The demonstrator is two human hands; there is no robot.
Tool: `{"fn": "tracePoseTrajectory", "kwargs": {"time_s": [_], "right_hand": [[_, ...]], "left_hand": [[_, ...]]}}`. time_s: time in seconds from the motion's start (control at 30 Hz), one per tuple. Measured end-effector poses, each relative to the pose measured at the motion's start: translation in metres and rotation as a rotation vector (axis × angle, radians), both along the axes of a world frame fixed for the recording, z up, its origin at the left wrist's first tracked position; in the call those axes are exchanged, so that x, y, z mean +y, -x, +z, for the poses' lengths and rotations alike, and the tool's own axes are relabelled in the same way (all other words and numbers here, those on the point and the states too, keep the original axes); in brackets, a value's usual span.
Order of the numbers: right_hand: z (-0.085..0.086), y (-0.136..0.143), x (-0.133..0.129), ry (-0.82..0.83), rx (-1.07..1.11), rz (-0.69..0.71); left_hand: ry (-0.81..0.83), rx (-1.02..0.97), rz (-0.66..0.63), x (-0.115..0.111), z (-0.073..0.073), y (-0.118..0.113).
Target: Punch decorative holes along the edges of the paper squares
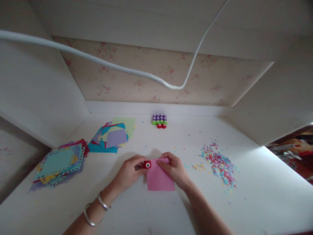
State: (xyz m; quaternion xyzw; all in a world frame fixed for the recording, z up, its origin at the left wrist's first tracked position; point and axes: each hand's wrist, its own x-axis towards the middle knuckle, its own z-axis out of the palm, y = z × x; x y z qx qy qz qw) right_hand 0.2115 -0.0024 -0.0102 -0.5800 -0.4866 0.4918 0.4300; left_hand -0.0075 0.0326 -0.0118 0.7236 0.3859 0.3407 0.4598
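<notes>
My left hand pinches a small red craft punch, which sits at the upper left corner of a pink paper square. Thumb and fingers of my right hand grip the top right part of that paper. Its lower edge hangs toward me over the white tabletop. Whether the paper's corner is inside the punch's slot, I cannot tell. Two silver bangles circle my left wrist.
Several purple, green and red punches stand at the back. Left lie loose coloured papers and a stack of sheets with punched borders. Colourful paper bits are scattered right. A white cable crosses above the table.
</notes>
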Motion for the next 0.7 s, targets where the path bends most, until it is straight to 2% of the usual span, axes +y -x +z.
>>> {"fn": "tracePoseTrajectory", "kwargs": {"time_s": [0.3,0.53,0.7], "right_hand": [[0.004,-0.002,-0.003,-0.043,0.032,-0.040],[0.004,-0.004,-0.003,-0.046,0.047,-0.080],[0.006,-0.006,-0.004,-0.045,0.136,-0.114]], "left_hand": [[0.145,-0.146,-0.002,0.001,0.000,0.000],[0.258,-0.220,0.047,0.001,0.007,0.000],[0.295,-0.205,0.098,0.003,0.009,0.004]]}}
